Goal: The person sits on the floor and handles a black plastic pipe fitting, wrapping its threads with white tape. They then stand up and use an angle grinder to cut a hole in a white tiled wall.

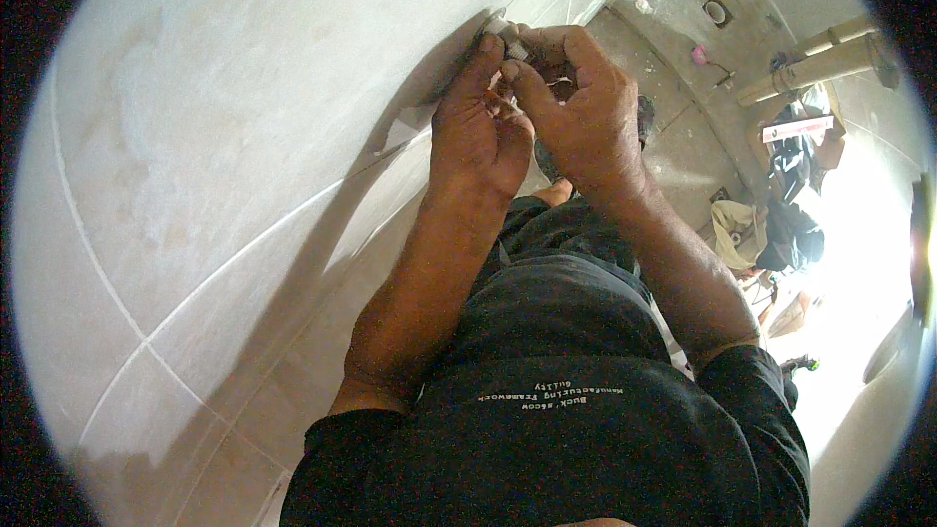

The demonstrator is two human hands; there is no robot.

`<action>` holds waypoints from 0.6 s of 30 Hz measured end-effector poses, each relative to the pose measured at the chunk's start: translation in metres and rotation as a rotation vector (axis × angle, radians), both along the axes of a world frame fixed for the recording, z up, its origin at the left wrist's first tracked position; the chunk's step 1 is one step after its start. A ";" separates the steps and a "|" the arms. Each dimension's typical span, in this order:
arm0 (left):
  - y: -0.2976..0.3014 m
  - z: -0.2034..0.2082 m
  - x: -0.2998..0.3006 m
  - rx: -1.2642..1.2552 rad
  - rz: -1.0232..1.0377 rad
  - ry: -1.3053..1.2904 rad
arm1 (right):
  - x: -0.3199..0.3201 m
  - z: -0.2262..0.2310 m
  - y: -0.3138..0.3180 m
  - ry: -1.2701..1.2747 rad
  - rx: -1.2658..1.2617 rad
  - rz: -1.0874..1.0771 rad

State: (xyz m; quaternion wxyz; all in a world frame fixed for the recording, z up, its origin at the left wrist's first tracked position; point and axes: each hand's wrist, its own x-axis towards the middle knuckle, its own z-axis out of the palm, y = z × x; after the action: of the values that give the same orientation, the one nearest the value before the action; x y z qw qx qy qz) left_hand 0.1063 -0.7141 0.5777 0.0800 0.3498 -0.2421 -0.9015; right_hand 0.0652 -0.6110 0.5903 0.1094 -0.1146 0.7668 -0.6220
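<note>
Close to the tiled wall (244, 88), both hands come together around a small silvery metal fitting (502, 27) that appears to have a threaded end. My left hand (478, 137) is closed, its thumb up against the fitting and its other fingers mostly hidden. My right hand (590, 112) has curled fingers around the fitting's other side, with the thumb bent in toward my left hand. Whether the fitting is fixed to the wall cannot be made out. Something small and pale shows between the hands, too unclear to name.
The wall runs along my left. On the floor at the far right are a round drain opening (716, 11) and a small pink object (699, 55). Wooden poles (810, 73), dark plastic bags (789, 234) and a beige bag (738, 232) lie to the right, near bright light.
</note>
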 end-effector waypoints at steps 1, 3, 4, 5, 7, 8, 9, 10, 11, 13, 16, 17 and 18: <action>-0.001 0.002 0.001 0.000 -0.009 -0.009 | 0.000 -0.005 -0.001 0.044 0.006 -0.003; -0.003 0.009 0.004 0.001 -0.028 -0.028 | 0.000 -0.008 -0.001 -0.024 -0.032 0.000; -0.004 0.008 0.010 0.006 -0.038 -0.016 | 0.000 -0.006 -0.001 -0.138 -0.077 0.008; -0.005 0.006 0.016 0.011 -0.048 -0.003 | -0.001 -0.003 -0.001 -0.251 -0.122 0.016; -0.002 0.009 0.022 -0.009 -0.051 -0.001 | -0.003 0.000 0.000 -0.470 -0.284 0.029; 0.004 0.014 0.023 -0.034 -0.043 -0.010 | -0.005 0.002 0.000 -0.579 -0.365 0.035; 0.008 0.018 0.025 -0.060 -0.036 -0.020 | -0.008 0.003 0.002 -0.687 -0.435 0.048; 0.008 0.018 0.030 -0.087 -0.074 -0.020 | -0.011 0.005 0.004 -0.796 -0.508 0.063; 0.007 0.012 0.039 -0.111 -0.115 -0.018 | -0.012 0.006 0.006 -0.902 -0.578 0.076; 0.006 -0.005 0.058 -0.150 -0.176 -0.022 | -0.012 0.006 0.004 -1.033 -0.683 0.027; 0.006 -0.024 0.083 -0.107 -0.205 -0.084 | -0.006 0.009 0.000 -0.873 -0.544 0.009; 0.009 -0.023 0.087 -0.106 -0.192 -0.135 | -0.003 0.010 -0.002 -0.760 -0.450 0.013; 0.011 -0.025 0.089 -0.086 -0.179 -0.161 | 0.000 0.010 -0.004 -0.554 -0.286 0.028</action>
State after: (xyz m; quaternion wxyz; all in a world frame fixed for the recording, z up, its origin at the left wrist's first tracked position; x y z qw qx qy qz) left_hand 0.1955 -0.7036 0.5525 -0.0056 0.3942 -0.3166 -0.8628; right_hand 0.0653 -0.6154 0.6006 0.3055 0.0348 0.6109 -0.7296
